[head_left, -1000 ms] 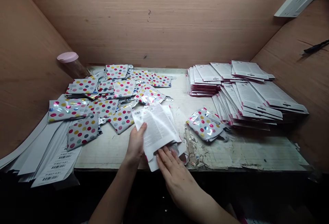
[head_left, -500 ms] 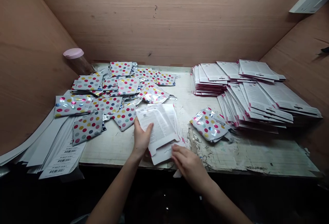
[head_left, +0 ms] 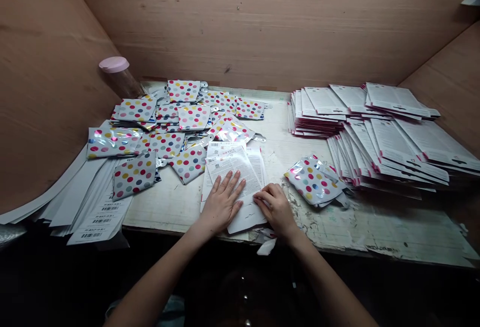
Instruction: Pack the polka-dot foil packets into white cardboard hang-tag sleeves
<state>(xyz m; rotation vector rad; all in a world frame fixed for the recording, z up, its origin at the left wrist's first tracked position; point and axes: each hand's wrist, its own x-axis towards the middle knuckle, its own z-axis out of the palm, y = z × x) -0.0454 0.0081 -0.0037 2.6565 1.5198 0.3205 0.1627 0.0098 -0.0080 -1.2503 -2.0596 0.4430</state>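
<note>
A white printed packet lies at the front middle of the table, on top of other printed white packets. My left hand presses flat on it with the fingers spread. At the packet's right edge, near its flap, my right hand has thumb and fingers pinched together; what is between them is too small to make out. Polka-dot pouches with silvery tabs are heaped at the left. Another few dotted pouches lie to the right of my right hand.
Stacks of white packets with pink edges fill the right side. A bottle with a pink lid leans at the back left. Barcode label sheets hang over the front left edge. Brown board walls surround the table.
The packet that was held tilted now lies flat. My left hand has let go of its side and spread on top. My right hand has moved up slightly along the edge. The view has shifted.
</note>
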